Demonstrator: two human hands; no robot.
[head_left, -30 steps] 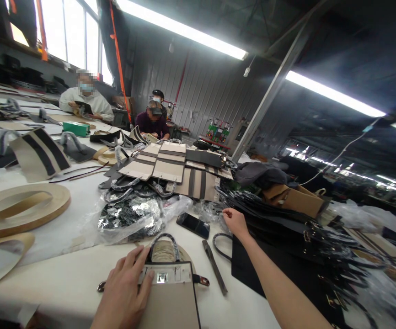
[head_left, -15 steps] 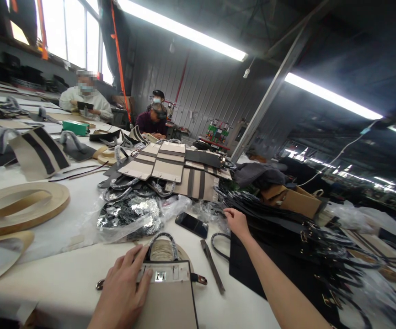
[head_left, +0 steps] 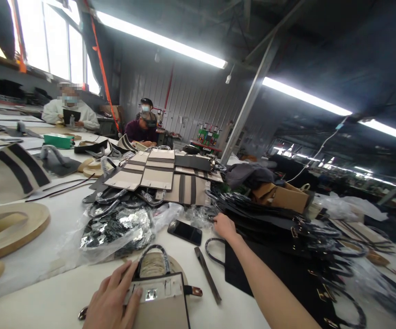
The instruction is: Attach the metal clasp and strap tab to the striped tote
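My left hand (head_left: 114, 297) lies flat, fingers stretched out, on a beige bag panel (head_left: 163, 313) with dark edging. A metal plate (head_left: 151, 294) shows near the panel's top, and a plastic-wrapped handle (head_left: 166, 258) arches above it. A strap tab with a metal end (head_left: 194, 290) sticks out at its right. My right hand (head_left: 224, 226) is stretched forward, fingers curled together by crumpled clear plastic (head_left: 198, 214) beside the stack of black bag panels (head_left: 244, 269). What its fingertips hold, if anything, is hidden. Between the hands lie a phone (head_left: 184, 232) and a narrow dark metal tool (head_left: 207, 275).
A clear bag of shiny metal pieces (head_left: 119, 230) lies ahead on the left. Beige and black bag panels (head_left: 157, 176) are piled behind it. A roll of tan tape (head_left: 38, 228) rests at far left. Two people sit across the table; a cardboard box (head_left: 287, 197) stands right.
The view has turned slightly right, so most things appear shifted left. My left hand stays on the beige panel. My right hand remains by the plastic, its fingers a little more tucked in.
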